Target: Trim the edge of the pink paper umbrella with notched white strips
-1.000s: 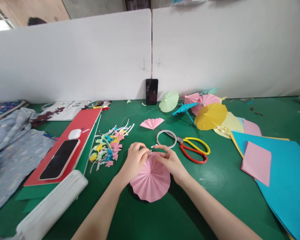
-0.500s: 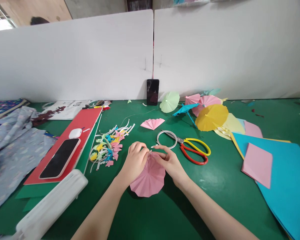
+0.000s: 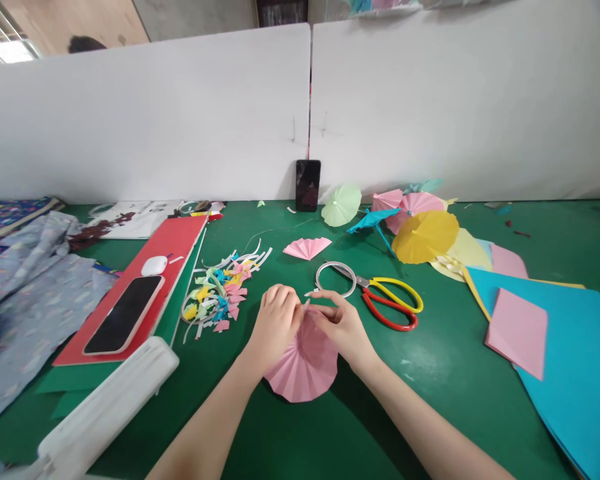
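A round pleated pink paper disc [image 3: 305,370] hangs between my hands, its folds fanning out toward me. My left hand [image 3: 279,323] is closed on its upper left edge, fingers curled over. My right hand [image 3: 343,327] pinches the upper right edge between thumb and fingers. Both sets of fingertips meet at the top of the disc, where they hide the paper's edge. Just beyond my hands lie a coil of white wire [image 3: 336,279] and scissors [image 3: 393,301] with one yellow and one red handle. A folded pink paper fan [image 3: 307,249] rests farther back.
Paper scraps and strips [image 3: 223,290] lie left of my hands. Small paper umbrellas [image 3: 425,237] stand at the back right. Blue paper sheets [image 3: 580,347] cover the right side. A phone [image 3: 125,315] lies on a red board [image 3: 173,243], near a white elongated object [image 3: 113,403].
The pink disc has shifted slightly toward me and turned a little, and more of its right side shows. Both hands keep their hold at its top edge.
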`<action>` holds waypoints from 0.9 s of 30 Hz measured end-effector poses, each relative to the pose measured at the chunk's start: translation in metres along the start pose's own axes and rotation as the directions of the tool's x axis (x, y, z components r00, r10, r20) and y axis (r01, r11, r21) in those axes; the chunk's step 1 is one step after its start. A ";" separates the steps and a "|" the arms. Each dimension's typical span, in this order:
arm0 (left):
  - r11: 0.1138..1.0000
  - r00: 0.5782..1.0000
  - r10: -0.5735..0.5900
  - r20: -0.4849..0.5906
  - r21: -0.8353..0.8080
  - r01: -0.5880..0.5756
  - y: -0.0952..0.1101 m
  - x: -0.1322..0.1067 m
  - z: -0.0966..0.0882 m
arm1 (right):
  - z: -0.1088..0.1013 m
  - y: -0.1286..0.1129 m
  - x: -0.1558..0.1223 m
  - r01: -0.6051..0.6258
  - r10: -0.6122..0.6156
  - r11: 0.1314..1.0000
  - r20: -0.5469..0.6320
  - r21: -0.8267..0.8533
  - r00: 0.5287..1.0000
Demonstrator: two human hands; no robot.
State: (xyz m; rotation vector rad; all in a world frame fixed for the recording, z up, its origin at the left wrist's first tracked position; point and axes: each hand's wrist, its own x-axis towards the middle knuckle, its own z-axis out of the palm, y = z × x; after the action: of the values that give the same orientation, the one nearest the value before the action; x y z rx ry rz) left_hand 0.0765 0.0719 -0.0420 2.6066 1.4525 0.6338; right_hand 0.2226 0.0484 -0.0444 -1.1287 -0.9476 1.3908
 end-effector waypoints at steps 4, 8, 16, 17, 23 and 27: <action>1.000 0.999 -0.024 -0.025 0.006 0.024 0.001 0.000 -0.001 | 0.002 -0.002 -0.002 0.016 -0.016 1.000 0.009 0.010 1.000; 0.998 0.996 -0.061 -0.069 0.004 0.062 0.004 -0.001 -0.003 | 0.004 -0.003 -0.004 0.034 -0.035 0.999 0.020 0.031 0.999; 0.984 0.968 -0.175 -0.181 -0.044 0.170 0.000 -0.001 -0.004 | 0.002 -0.002 -0.002 0.036 -0.038 0.998 0.057 0.048 0.998; 0.981 0.961 -0.194 -0.195 -0.058 0.186 -0.002 -0.001 -0.004 | 0.002 -0.002 -0.001 0.036 -0.039 0.998 0.062 0.047 0.997; 0.963 0.981 -0.173 -0.089 -0.222 0.150 -0.005 0.001 -0.003 | -0.001 -0.005 0.000 0.042 -0.045 0.999 0.110 0.026 0.993; 0.927 0.985 -0.171 0.013 -0.335 0.165 -0.005 0.003 -0.007 | -0.003 -0.006 0.000 0.050 -0.047 0.999 0.152 -0.014 0.987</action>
State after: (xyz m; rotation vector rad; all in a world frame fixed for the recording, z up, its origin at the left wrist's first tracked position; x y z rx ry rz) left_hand 0.0710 0.0766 -0.0364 2.1976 1.4092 0.8026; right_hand 0.2267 0.0492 -0.0388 -1.0171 -1.0908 1.4467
